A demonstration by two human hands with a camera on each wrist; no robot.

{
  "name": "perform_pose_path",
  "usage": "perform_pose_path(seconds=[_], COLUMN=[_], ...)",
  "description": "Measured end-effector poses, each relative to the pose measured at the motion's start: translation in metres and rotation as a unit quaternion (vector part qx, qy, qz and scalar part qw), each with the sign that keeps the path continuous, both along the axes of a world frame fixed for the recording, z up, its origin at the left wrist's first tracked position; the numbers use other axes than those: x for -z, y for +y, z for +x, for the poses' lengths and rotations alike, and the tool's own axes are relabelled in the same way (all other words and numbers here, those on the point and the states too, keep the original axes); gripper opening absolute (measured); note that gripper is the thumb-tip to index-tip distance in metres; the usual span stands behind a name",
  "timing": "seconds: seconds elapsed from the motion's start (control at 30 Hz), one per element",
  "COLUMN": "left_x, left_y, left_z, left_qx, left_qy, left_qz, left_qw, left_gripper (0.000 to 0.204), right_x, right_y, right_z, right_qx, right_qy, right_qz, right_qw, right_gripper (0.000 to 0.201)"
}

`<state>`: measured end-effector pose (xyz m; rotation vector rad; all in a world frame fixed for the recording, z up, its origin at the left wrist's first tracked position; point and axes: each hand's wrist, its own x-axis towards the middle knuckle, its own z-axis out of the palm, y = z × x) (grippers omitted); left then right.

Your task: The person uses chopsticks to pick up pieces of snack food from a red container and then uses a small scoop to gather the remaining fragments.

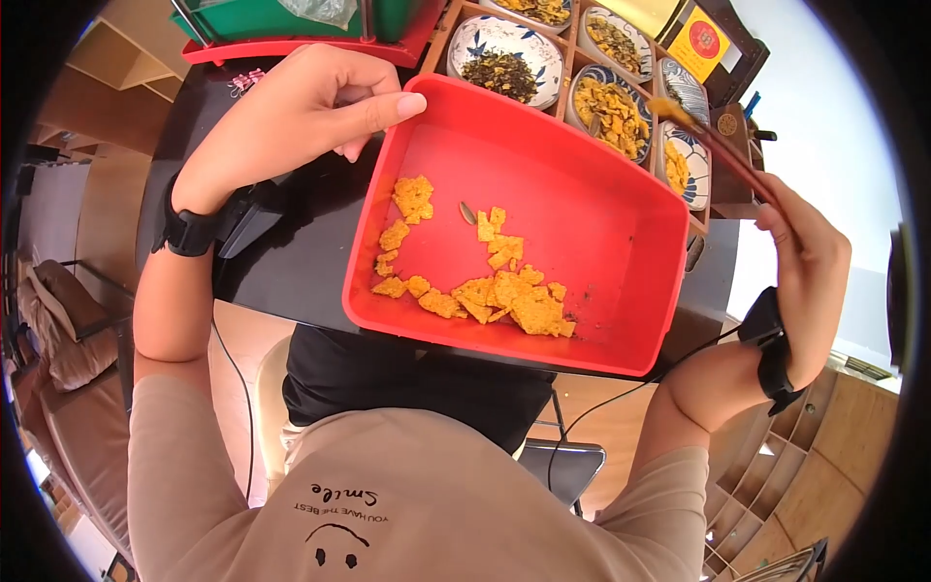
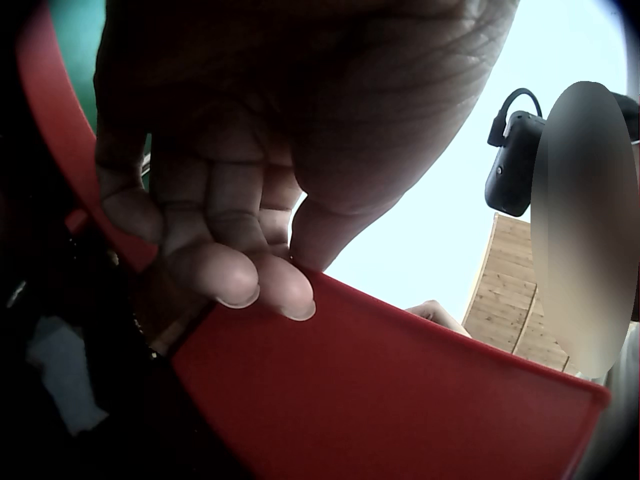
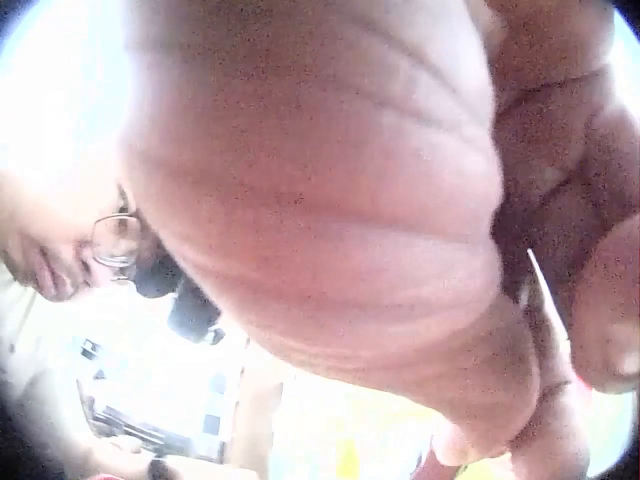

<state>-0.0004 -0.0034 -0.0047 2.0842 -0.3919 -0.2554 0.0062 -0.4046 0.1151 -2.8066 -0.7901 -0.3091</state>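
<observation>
My left hand (image 1: 291, 116) pinches the near-left top corner of a red plastic bin (image 1: 572, 223), thumb over the rim and fingertips (image 2: 225, 275) against its outer wall. The bin is tilted toward my body. Orange-yellow crisp flakes (image 1: 529, 303) lie along its lower side, with one dark seed-like piece (image 1: 467, 212) higher up. In my right hand (image 1: 813, 262) is a slim brown wooden utensil (image 1: 727, 155); its yellowish tip (image 1: 667, 109) is over the compartment box, beyond the bin's right edge. The right wrist view shows mostly palm, hiding much of that grip.
Behind the bin, a wooden compartment box (image 1: 572, 58) holds patterned bowls, including one of dark dried leaves (image 1: 499, 76) and one of yellow flakes (image 1: 613, 112). A green bin (image 1: 262, 19) on a red tray stands at back left. The black table (image 1: 281, 262) lies beneath.
</observation>
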Motion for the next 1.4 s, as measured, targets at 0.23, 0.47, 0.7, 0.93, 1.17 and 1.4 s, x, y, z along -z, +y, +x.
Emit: perform_pose_path(seconds=[0.23, 0.47, 0.7, 0.93, 1.17, 1.4], left_x=[0.005, 0.006, 0.003, 0.007, 0.008, 0.004], left_y=[-0.001, -0.001, 0.002, -0.001, 0.001, 0.005], left_z=[-0.001, -0.002, 0.0, -0.001, 0.0, 0.002], left_qx=[-0.007, -0.01, 0.005, 0.006, 0.011, 0.024], left_qy=[-0.01, -0.021, -0.017, -0.047, -0.048, 0.001], left_qz=[-0.01, -0.005, 0.008, -0.015, -0.018, 0.011], left_qw=[1.0, 1.0, 1.0, 0.999, 0.999, 1.0], left_gripper=[0.043, 0.043, 0.041, 0.045, 0.045, 0.036], right_x=[-0.004, 0.001, 0.007, 0.027, 0.038, 0.043], right_y=[-0.039, -0.032, 0.021, 0.041, 0.049, 0.052], right_z=[0.017, 0.014, -0.009, 0.0, 0.005, 0.005], right_qx=[0.135, 0.095, -0.147, -0.183, -0.179, -0.218], right_qy=[0.059, 0.027, 0.135, 0.181, 0.15, 0.179], right_qz=[-0.059, -0.037, -0.049, -0.089, -0.144, -0.153], right_qw=[0.987, 0.994, 0.979, 0.962, 0.961, 0.947], right_gripper=[0.025, 0.027, 0.022, 0.017, 0.027, 0.033])
